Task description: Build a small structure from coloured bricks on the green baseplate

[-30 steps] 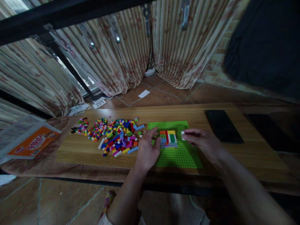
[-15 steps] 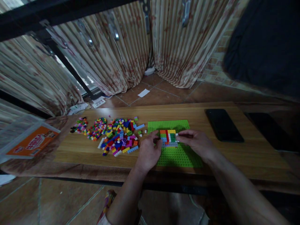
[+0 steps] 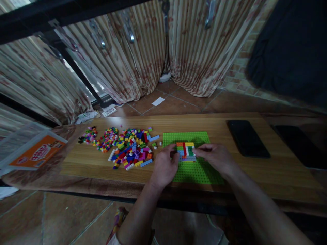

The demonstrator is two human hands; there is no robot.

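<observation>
A block of colourful toy bricks point(image 3: 184, 149), with orange, yellow, red, white, green and blue pieces, stands on a green studded baseplate point(image 3: 196, 172). My left hand point(image 3: 165, 166) is at the block's left side, its thumb and forefinger curled against that edge. At the right side, the thumb and forefinger of my right hand point(image 3: 214, 156) are pinched on a small white brick at the block's edge. Fingertips partly hide that brick, and I cannot tell whether it is pressed on.
Loose bricks point(image 3: 133, 146) lie in a heap left of the baseplate, with smaller piles beyond. A clear plastic box point(image 3: 38, 149) with an orange label stands at far left. Two dark phone-like slabs point(image 3: 247, 137) lie on the right. All rest on or beside a wooden board point(image 3: 87, 166).
The whole view has shifted slightly, so everything sits a little further right. The white piece at my right fingertips shows less and sits closer against the block. My left hand stays by the block.
</observation>
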